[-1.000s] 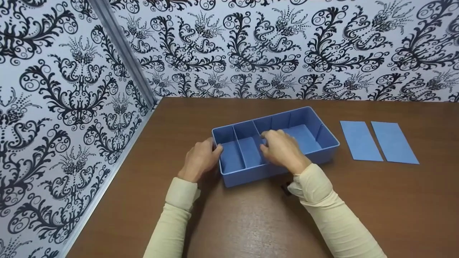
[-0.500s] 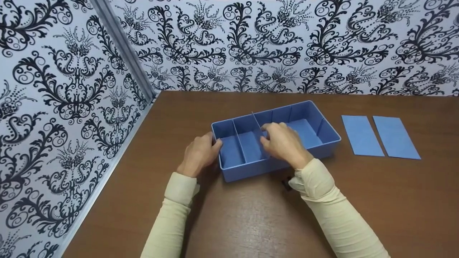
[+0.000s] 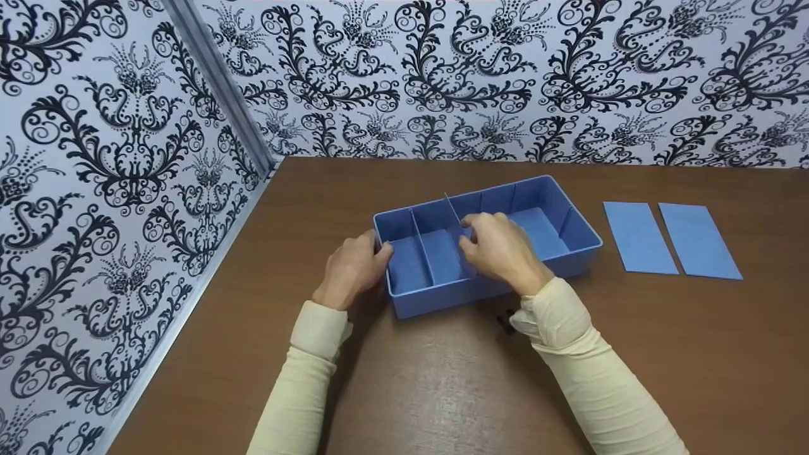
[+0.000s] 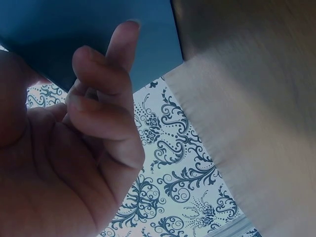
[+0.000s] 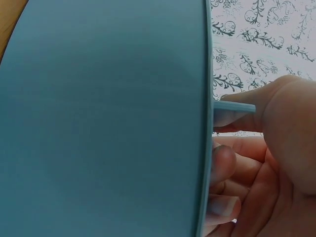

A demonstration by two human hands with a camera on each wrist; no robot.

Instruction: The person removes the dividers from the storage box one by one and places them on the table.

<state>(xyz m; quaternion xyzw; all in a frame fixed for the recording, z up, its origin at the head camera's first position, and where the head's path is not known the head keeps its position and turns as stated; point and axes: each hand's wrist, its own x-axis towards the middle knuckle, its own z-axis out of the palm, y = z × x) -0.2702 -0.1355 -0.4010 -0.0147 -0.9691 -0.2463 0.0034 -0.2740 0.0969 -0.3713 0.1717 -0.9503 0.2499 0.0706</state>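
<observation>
A long blue box (image 3: 436, 303) stands at an angle on the brown table. At its left end my left hand (image 3: 351, 268) grips the end wall, thumb over the rim and fingers along the outside (image 4: 118, 84). My right hand (image 3: 502, 249) reaches into the box and pinches a thin blue divider (image 3: 452, 212); its far top corner pokes above the rim. The right wrist view shows that divider (image 5: 234, 106) sticking up past the rim between thumb and fingers. Another divider (image 3: 422, 246) stands lower, level with the rim, left of it. My right hand hides part of the pinched divider.
Two flat blue panels, one (image 3: 640, 237) nearer the box and one (image 3: 699, 240) farther right, lie side by side on the table (image 3: 430, 392). Patterned walls border the table at the back (image 3: 468, 76) and left (image 3: 126, 208).
The pinched divider has risen slightly, from level with the rim to poking above it. Both hands keep their places on the box. The head view has shifted a little.
</observation>
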